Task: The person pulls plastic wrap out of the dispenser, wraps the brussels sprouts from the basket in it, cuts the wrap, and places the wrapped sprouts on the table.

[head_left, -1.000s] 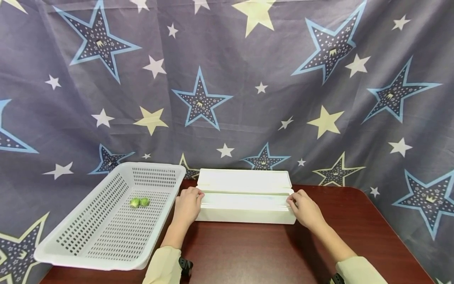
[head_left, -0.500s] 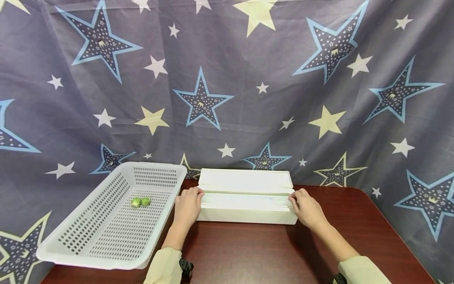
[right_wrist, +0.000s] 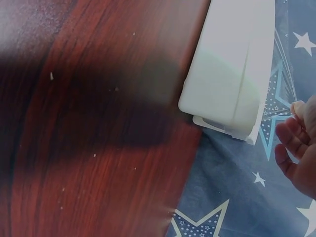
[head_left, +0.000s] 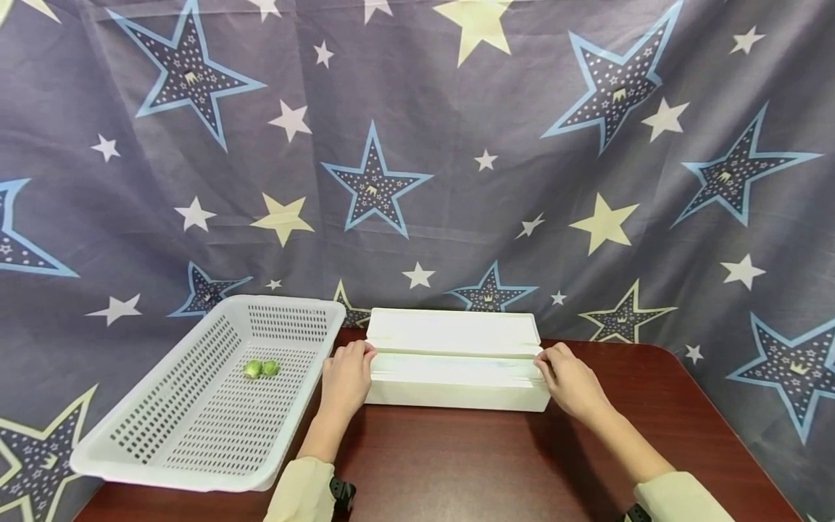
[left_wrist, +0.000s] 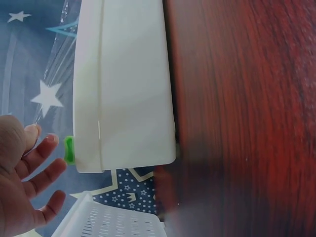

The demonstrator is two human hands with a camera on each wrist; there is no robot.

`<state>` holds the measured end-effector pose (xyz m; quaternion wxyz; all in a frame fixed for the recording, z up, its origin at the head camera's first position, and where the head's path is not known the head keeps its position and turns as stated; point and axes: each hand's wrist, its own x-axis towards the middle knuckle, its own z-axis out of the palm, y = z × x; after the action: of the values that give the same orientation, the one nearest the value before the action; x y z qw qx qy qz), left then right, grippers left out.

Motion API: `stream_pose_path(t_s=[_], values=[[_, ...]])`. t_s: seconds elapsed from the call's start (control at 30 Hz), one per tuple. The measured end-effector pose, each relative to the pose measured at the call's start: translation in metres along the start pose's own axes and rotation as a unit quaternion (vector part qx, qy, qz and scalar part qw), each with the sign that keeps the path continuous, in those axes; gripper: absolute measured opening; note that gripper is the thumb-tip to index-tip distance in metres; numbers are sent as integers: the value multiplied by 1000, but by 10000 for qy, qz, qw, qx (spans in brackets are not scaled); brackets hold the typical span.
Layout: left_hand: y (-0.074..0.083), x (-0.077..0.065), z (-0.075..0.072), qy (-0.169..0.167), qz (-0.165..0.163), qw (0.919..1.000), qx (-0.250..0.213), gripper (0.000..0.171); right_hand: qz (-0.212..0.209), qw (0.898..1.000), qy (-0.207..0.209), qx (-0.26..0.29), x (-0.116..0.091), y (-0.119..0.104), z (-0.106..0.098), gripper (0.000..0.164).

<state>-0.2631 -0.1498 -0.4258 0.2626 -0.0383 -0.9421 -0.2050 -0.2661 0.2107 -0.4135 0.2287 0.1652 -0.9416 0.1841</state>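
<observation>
Star-printed cloth (head_left: 450,116) hangs behind a dark red-brown surface (head_left: 450,457), where a long white box (head_left: 457,396) stands near the back edge, to the right of a white perforated basket (head_left: 215,428) with two small green sprouts (head_left: 253,369) in it. Clear film (right_wrist: 287,69) stretches over the box's top. To handle it well, I'd say, draw both ends level and at one pace, keeping the sheet taut so it neither creases nor tears askew. The left hand (head_left: 347,380) pinches the film's edge between thumb and forefinger, its other fingers loosely bent and spread; the right hand (head_left: 574,383) pinches the opposite end likewise, remaining fingers bent.
</observation>
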Motion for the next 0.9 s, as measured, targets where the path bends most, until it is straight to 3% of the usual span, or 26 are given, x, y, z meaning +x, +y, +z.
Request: stream_pose_path(t_s=[0.9], values=[[12,-11,-21,608,141,9980,-57,14,-518,9984,237,55,-8,-7,-29,4]])
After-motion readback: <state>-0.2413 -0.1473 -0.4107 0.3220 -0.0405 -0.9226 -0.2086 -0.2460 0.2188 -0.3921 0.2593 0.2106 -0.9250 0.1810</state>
